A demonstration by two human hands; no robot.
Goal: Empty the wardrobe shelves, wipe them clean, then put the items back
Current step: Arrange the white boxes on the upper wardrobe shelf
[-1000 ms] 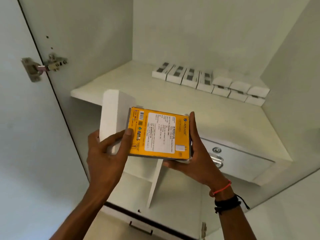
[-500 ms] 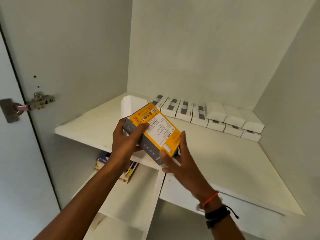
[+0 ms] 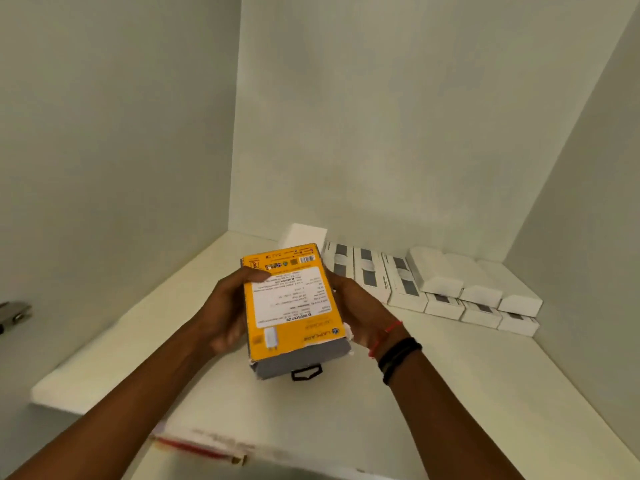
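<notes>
A yellow box (image 3: 292,303) with a white label and a grey end sits between both hands above the white wardrobe shelf (image 3: 450,393). My left hand (image 3: 225,313) grips its left side with the thumb across the label. My right hand (image 3: 360,313) holds its right side. A plain white box (image 3: 304,235) stands just behind the yellow one, mostly hidden by it. Whether the yellow box touches the shelf I cannot tell.
Several small white boxes (image 3: 436,285) with grey patches lie in a row, partly stacked, along the back wall to the right. The wardrobe's side walls close in left and right. A door hinge (image 3: 14,313) shows at the left edge. Blurred items (image 3: 197,445) lie below the shelf front.
Both hands have carried the yellow box up and inward over the shelf and turned it lengthwise, its grey end now facing me. The view has moved closer into the wardrobe.
</notes>
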